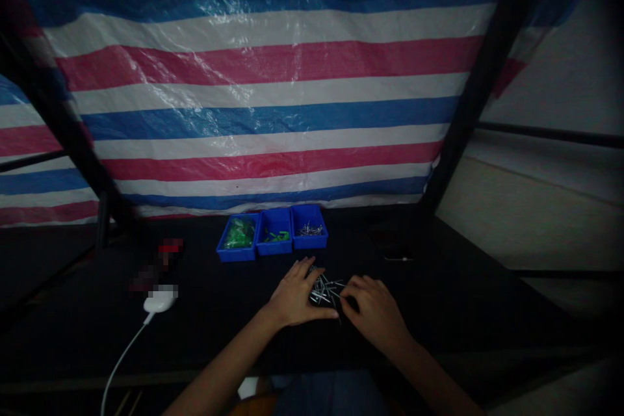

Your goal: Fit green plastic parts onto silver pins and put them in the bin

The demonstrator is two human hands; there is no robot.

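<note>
Many pins (322, 292) left loose; your left hand (294, 298) spreads beside them, right hand (374, 309) apparently pinches one; rightmost bin (311, 244) holds metal bits.

The hands (294, 297) partly hide the metal rods (322, 290); the bottom edge cuts the white cable (116, 365).

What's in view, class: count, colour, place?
Striped plastic sheet: one, multicoloured, backdrop
Frame posts: several, black, sides
Flat tabletop: one, black, foreground
Rectangular plastic bins: three, blue, tabletop's rear
Bagged bundle: one, green, left bin
Small green pieces: several, green, middle bin
Metal pieces: many, silver, right bin
Thin metal rods: many, silver, between hands
Rounded corded device: one, white, tabletop's left
Blurred item: one, reddish, behind device
Flat object: one, dark, tabletop's right
Left hand: one, bare, rods' left
Right hand: one, bare, rods' right
</note>
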